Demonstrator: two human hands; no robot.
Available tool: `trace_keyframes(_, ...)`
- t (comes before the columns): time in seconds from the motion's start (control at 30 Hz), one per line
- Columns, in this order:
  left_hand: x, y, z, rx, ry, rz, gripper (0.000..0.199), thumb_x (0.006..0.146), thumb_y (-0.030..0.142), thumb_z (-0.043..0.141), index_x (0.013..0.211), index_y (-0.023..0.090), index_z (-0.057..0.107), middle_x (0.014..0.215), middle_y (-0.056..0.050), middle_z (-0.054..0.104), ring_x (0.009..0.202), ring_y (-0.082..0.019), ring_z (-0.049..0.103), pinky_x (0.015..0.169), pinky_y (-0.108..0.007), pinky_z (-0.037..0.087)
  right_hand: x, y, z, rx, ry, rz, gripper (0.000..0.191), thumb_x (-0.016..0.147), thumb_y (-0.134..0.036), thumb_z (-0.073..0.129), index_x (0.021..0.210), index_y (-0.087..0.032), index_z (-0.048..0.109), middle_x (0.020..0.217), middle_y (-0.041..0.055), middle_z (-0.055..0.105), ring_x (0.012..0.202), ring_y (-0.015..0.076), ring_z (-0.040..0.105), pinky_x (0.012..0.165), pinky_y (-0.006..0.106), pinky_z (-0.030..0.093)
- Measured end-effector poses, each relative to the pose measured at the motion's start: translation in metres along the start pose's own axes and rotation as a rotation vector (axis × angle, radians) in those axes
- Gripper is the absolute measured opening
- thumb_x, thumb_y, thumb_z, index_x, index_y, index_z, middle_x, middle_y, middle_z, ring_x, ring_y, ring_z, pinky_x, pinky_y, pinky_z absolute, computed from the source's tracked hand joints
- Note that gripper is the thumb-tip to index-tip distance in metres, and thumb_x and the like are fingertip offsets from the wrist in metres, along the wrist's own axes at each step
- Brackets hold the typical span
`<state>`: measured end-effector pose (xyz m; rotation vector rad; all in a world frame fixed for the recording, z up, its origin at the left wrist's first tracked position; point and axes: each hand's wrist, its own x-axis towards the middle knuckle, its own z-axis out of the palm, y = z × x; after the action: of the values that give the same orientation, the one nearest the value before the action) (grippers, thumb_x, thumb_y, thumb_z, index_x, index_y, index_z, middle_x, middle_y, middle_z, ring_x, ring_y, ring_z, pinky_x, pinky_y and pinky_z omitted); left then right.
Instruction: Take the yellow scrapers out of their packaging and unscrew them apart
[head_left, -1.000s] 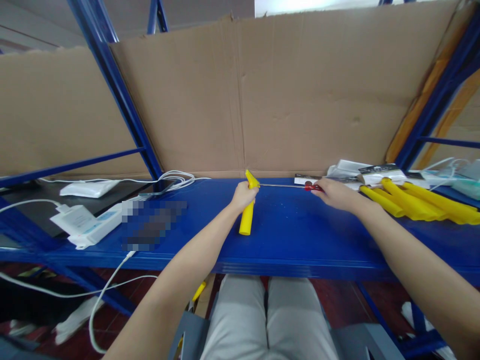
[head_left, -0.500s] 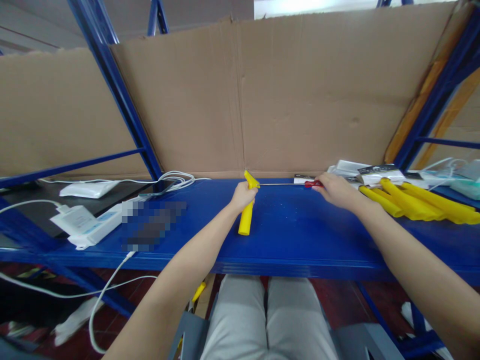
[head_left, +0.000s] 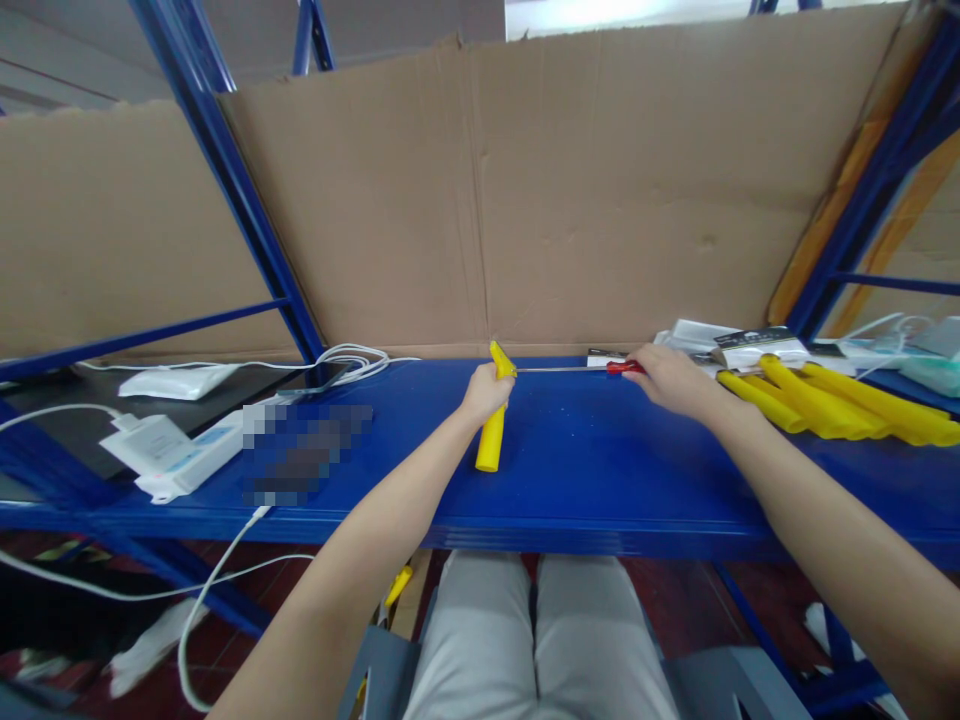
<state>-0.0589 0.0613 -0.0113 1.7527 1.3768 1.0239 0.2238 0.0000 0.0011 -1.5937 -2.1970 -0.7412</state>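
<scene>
Yellow tool (head_left: pixel 490 443) in the left hand (head_left: pixel 482 394), screwdriver (head_left: pixel 621 367) in the right hand (head_left: pixel 663 376), from the head view.
The left hand wraps the tool near its upper end, over the middle of the blue shelf (head_left: pixel 600 480); whether the lower end touches down, I cannot tell. The right hand clasps the screwdriver's red end, and its shaft runs sideways to the tool, tip hidden. Yellow tubes (head_left: pixel 832 403) lie farther right, a power strip (head_left: pixel 214 440) well to the left.
</scene>
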Motion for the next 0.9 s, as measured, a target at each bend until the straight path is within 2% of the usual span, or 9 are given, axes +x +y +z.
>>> trace_keyframes(0.3, -0.005, 0.005, -0.001, 0.037, -0.019, -0.006, 0.012, 0.079, 0.007, 0.047, 0.075, 0.014, 0.056, 0.046, 0.005, 0.046, 0.039, -0.01, 0.047, 0.044, -0.02, 0.038, -0.004, -0.01, -0.012, -0.08, -0.066, 0.086, 0.022, 0.09, -0.033, 0.045, 0.101, -0.017, 0.056, 0.08, 0.012, 0.069, 0.072, 0.0269, 0.064, 0.057, 0.031, 0.038)
trace_keyframes(0.47, -0.004, 0.004, -0.002, 0.056, -0.015, 0.01, 0.011, 0.078, 0.008, 0.048, 0.074, 0.014, 0.056, 0.047, 0.004, 0.046, 0.04, -0.01, 0.048, 0.044, -0.02, 0.039, -0.003, -0.007, -0.009, -0.037, -0.03, 0.078, 0.024, 0.089, -0.031, 0.046, 0.103, -0.015, 0.057, 0.086, 0.0143, 0.069, 0.077, 0.0277, 0.065, 0.062, 0.032, 0.043)
trace_keyframes(0.67, -0.002, 0.0, -0.005, 0.088, -0.012, 0.014, 0.012, 0.078, 0.008, 0.048, 0.074, 0.013, 0.058, 0.05, 0.002, 0.049, 0.041, -0.011, 0.049, 0.045, -0.021, 0.04, -0.002, 0.001, 0.0, 0.059, -0.063, -0.058, 0.024, 0.09, -0.029, 0.045, 0.096, -0.013, 0.061, 0.091, 0.0161, 0.068, 0.08, 0.0253, 0.065, 0.071, 0.033, 0.047)
trace_keyframes(0.9, -0.002, 0.001, -0.004, 0.099, -0.009, 0.018, 0.011, 0.079, 0.009, 0.048, 0.078, 0.012, 0.058, 0.051, 0.002, 0.05, 0.041, -0.01, 0.049, 0.046, -0.021, 0.04, -0.006, -0.005, -0.01, 0.01, -0.101, 0.008, 0.024, 0.09, -0.033, 0.047, 0.103, -0.017, 0.059, 0.093, 0.0132, 0.07, 0.08, 0.027, 0.066, 0.064, 0.033, 0.046)
